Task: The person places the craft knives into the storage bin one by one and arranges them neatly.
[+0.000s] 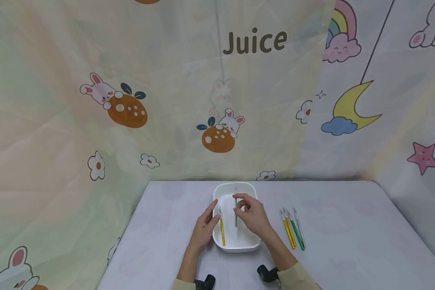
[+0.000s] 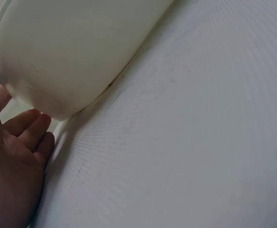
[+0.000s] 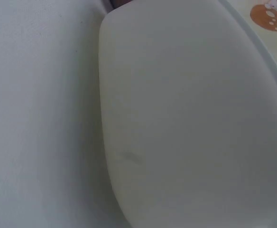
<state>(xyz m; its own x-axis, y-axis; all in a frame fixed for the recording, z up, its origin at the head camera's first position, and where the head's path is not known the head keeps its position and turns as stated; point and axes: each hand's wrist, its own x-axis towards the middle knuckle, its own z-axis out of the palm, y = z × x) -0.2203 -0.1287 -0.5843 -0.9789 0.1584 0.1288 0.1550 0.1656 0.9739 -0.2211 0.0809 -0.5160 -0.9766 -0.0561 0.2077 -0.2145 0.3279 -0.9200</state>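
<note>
A white tray (image 1: pixel 239 245) stands near the table's far edge. My left hand (image 1: pixel 202 229) grips its left side, thumb over the rim and other fingers along the outer wall. In the left wrist view, those curled fingers (image 2: pixel 34 126) touch the tray's underside edge (image 2: pixel 67 102). My right hand (image 1: pixel 253 213) is over the tray, thumb and index finger pinching a slim silver pen (image 1: pixel 236 219) with a pale end. A yellow pen (image 1: pixel 222 231) lies inside along the left wall. The right wrist view shows mostly the tray's outer wall (image 3: pixel 186 109); the right hand is hidden there.
Right of the tray, several slim pens lie side by side on the white table (image 1: pixel 351 229): yellow pens (image 1: pixel 290 233), a green pen (image 1: pixel 298 235) and a silver one (image 1: pixel 300 228). A printed curtain (image 1: pixel 181 121) hangs right behind the table.
</note>
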